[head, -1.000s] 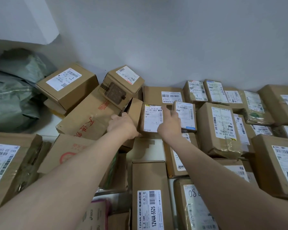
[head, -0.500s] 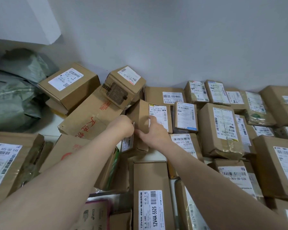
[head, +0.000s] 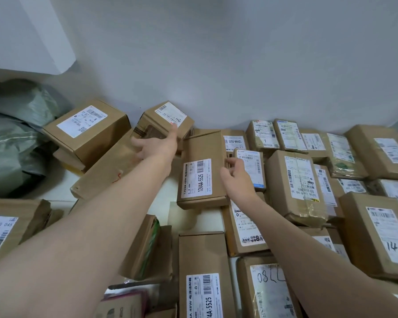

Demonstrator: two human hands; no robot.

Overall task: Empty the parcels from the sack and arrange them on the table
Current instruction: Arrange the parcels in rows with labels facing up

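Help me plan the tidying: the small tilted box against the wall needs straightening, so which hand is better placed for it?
The left hand: its open fingers already reach the small tilted box. The right hand is open too, farther right beside the 12V4A-5525 box.

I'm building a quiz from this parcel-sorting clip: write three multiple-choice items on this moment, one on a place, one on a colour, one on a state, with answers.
1. Where does the sack lie?
A. far left, by the wall
B. far right
C. on top of the parcels

2. What colour is the sack?
A. red
B. grey-green
C. yellow

3. How is the left hand?
A. closed in a fist
B. open, fingers spread
C. out of view

Answers:
1 A, it is crumpled at the left edge beside the wall.
2 B, its plastic looks dull grey-green.
3 B, the fingers are spread over the tilted parcel, gripping nothing.
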